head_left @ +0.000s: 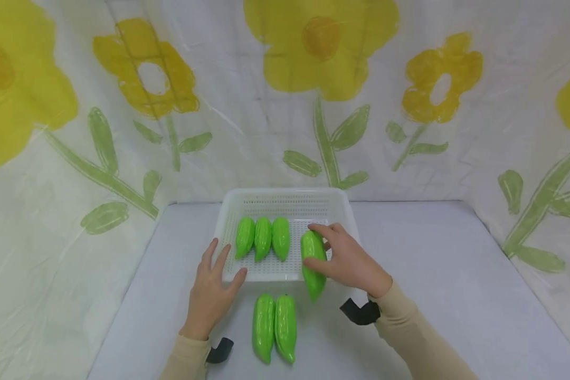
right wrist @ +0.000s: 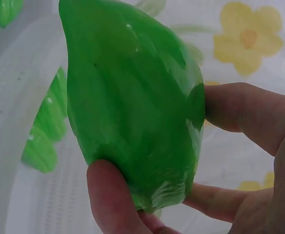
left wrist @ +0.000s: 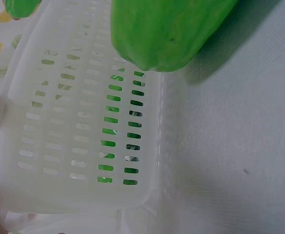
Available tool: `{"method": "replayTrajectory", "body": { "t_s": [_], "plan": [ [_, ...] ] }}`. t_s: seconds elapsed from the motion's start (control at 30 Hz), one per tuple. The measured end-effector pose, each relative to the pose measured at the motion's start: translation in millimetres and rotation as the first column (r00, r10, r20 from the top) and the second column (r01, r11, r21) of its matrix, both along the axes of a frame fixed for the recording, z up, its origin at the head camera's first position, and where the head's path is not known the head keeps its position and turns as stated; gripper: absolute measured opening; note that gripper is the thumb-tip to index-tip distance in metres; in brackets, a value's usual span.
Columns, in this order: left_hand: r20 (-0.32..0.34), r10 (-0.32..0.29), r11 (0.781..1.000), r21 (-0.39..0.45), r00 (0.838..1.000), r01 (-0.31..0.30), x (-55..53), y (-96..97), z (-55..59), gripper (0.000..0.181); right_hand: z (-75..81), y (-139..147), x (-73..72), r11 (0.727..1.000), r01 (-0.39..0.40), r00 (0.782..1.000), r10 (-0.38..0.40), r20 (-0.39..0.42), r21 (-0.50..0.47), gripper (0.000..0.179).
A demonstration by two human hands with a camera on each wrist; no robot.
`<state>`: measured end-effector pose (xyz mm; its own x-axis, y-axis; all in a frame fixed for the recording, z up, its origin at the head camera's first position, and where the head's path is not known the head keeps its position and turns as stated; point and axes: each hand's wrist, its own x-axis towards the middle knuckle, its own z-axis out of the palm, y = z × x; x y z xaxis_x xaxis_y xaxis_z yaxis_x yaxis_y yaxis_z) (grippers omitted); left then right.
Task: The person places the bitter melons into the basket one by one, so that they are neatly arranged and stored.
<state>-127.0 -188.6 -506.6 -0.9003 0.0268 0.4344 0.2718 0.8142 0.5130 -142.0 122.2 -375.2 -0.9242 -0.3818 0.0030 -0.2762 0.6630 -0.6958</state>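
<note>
My right hand holds a glossy green bitter melon above the front right part of a white plastic basket. The right wrist view shows thumb and fingers on either side of that bitter melon, near its blunt end. Inside the basket, towards the left, three bitter melons lie side by side. Two more bitter melons lie together on the table in front of it. With fingers spread, my left hand is at the basket's front left corner, fingertips right at the rim.
The basket stands at the back of a table with a pale cover. Behind it hangs a white curtain printed with yellow flowers. Dark straps show at both wrists. Slotted basket walls fill much of the left wrist view.
</note>
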Motion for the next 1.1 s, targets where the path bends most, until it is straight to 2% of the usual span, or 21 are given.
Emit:
{"method": "replayTrajectory", "body": {
  "t_s": [0.3, 0.43, 0.73, 1.1],
  "plan": [
    [0.012, -0.001, 1.000, 0.017, 1.000, 0.001, 1.4, -1.4, -2.7, 0.070, -5.2, -8.9, -55.2, 1.000, -0.024, 0.997, 0.024, 0.069, 0.007, 0.076],
    [0.031, 0.004, 1.000, 0.019, 1.000, -0.005, 1.7, -1.2, -2.9, 0.070, -9.7, -12.2, -73.7, 1.000, -0.021, 0.993, 0.020, 0.114, 0.001, 0.078],
    [-0.006, -0.002, 1.000, 0.011, 1.000, 0.002, -0.1, -1.2, -3.3, 0.071, -20.2, -17.6, -96.0, 0.999, -0.008, 0.985, 0.002, 0.170, 0.035, 0.079],
    [-0.013, -0.001, 1.000, 0.002, 1.000, 0.001, 0.2, -0.6, -1.7, 0.070, -37.4, -31.4, -124.7, 0.993, -0.033, 0.976, 0.007, 0.216, 0.114, 0.077]
  ]
}}
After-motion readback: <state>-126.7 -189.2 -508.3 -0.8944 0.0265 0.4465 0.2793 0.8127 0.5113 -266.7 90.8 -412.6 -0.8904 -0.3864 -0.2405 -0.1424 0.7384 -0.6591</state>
